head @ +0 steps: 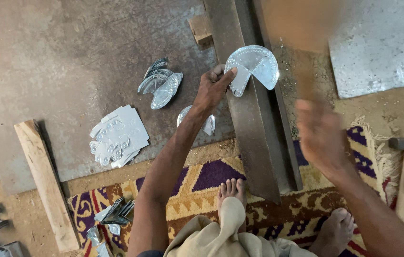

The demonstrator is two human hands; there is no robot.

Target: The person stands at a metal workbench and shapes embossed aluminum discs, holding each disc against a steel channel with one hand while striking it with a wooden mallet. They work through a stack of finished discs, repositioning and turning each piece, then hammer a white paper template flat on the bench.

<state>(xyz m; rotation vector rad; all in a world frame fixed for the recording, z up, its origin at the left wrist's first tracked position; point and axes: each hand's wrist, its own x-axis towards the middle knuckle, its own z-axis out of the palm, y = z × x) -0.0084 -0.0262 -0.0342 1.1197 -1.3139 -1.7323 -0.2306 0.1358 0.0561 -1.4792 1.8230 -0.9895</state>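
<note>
The left hand [214, 85] pinches a shiny embossed metal fan-shaped piece [254, 66] by its left corner, thumb on top, fingers [218, 70] pressed together beneath, holding it flat on a long steel bar [247, 119] that runs from 12 o'clock down toward 6. The piece's curved edge overhangs the bar's right side. The right hand [323, 135] at 3 o'clock is a motion blur with a blurred wooden tool [302, 28] above it (I cannot tell how its fingers are set). At 10 o'clock of the left hand lies a heap of curved metal pieces [160, 83], with bare metal sheet around it; a stack of flat embossed blanks [118, 135] sits at 8 o'clock, and a wooden plank [45, 183] farther left.
</note>
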